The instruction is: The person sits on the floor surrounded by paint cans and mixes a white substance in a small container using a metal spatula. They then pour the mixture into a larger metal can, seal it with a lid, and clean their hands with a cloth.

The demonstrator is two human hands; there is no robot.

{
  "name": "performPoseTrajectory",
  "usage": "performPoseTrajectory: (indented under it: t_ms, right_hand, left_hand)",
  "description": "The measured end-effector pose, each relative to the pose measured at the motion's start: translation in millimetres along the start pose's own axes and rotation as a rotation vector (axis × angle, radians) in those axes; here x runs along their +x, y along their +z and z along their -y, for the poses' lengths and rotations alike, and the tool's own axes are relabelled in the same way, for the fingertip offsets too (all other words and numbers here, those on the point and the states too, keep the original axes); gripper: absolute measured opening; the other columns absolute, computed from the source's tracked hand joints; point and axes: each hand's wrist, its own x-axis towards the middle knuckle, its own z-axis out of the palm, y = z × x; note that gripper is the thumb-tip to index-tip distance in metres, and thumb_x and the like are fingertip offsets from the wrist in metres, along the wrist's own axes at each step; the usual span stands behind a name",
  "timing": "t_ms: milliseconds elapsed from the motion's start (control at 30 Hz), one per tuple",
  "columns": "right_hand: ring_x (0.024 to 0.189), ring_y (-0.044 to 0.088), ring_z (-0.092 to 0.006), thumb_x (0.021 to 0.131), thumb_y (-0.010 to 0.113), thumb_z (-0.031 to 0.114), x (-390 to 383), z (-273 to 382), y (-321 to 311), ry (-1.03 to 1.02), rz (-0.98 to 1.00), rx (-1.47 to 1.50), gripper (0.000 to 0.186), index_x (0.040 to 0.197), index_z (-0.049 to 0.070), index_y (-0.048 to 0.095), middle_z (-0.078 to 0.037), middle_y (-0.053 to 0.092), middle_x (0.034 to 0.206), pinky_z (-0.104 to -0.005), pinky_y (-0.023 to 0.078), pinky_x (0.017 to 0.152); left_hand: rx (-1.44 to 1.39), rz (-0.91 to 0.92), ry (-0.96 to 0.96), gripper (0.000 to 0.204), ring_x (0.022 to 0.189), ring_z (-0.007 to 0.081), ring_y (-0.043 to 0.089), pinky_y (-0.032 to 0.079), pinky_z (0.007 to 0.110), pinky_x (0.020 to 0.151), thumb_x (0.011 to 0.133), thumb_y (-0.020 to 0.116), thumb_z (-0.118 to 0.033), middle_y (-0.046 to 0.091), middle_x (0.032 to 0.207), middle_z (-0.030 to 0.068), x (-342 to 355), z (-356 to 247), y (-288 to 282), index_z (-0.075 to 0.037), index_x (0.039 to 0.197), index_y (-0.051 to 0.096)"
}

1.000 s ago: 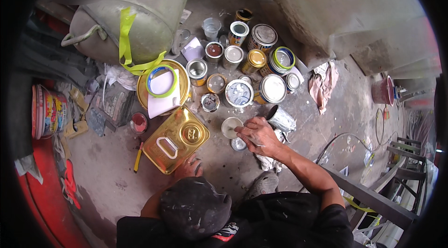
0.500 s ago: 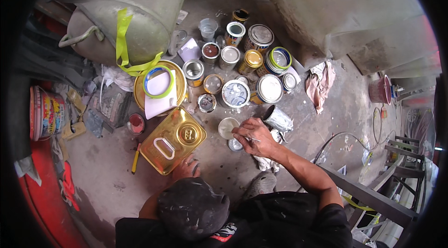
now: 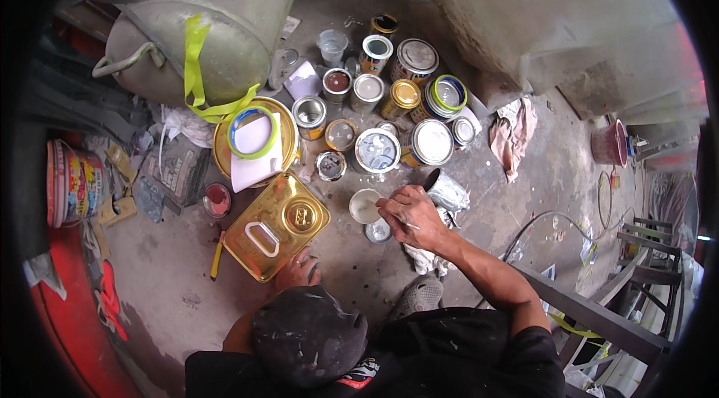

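My right hand is closed on a thin pale stick, its fingertips at the rim of a small open can of whitish paint. A second small can sits just below that hand. My left hand rests on the concrete floor with fingers spread, touching the near corner of a flat gold rectangular can and holding nothing. A crumpled silver wrap with a dark handle lies just beyond my right hand.
Several paint tins crowd the floor ahead. A round gold lid with tape rings and paper lies left. A big grey tank stands far left, a colourful bucket at the left edge, a rag and metal frame right.
My right hand has shifted slightly left, from the silver wrap toward the small whitish can. My left hand has stayed by the gold can.
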Motion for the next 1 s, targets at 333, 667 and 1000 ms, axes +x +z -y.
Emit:
performPoseTrajectory:
  t_ms: [333, 667, 1000]
  right_hand:
    - [0.106, 0.062, -0.0256, 0.081, 0.071, 0.013, 2, 4, -1, -0.002, 0.020, 0.006, 0.036, 0.117, 0.011, 0.072, -0.004, 0.071, 0.101, -0.0447, 0.047, 0.086]
    - [0.103, 0.062, -0.0264, 0.076, 0.074, 0.011, 0, 6, 1, -0.035, 0.003, 0.009, 0.038, 0.115, 0.011, 0.071, -0.005, 0.070, 0.099, -0.0418, 0.045, 0.088]
    - [0.097, 0.063, -0.0249, 0.081, 0.074, 0.011, 2, 8, -5, -0.014, -0.073, -0.073, 0.032, 0.113, 0.010, 0.071, -0.006, 0.071, 0.092, -0.0404, 0.044, 0.083]
  left_hand:
    - [0.042, 0.006, 0.019, 0.034, 0.128, 0.0376, 0.054, 0.042, 0.050, 0.110, 0.088, 0.069, -0.029, 0.060, 0.141, 0.0150, 0, 1, -2, -0.008, 0.114, 0.072]
    - [-0.041, -0.049, 0.023, 0.033, 0.132, 0.0381, 0.048, 0.034, 0.057, 0.112, 0.080, 0.072, -0.024, 0.058, 0.132, 0.0171, -2, 4, 7, -0.006, 0.108, 0.071]
    - [-0.046, -0.060, 0.006, 0.032, 0.132, 0.0373, 0.048, 0.035, 0.057, 0.112, 0.080, 0.072, -0.024, 0.059, 0.132, 0.0158, -2, 2, 10, -0.006, 0.107, 0.071]
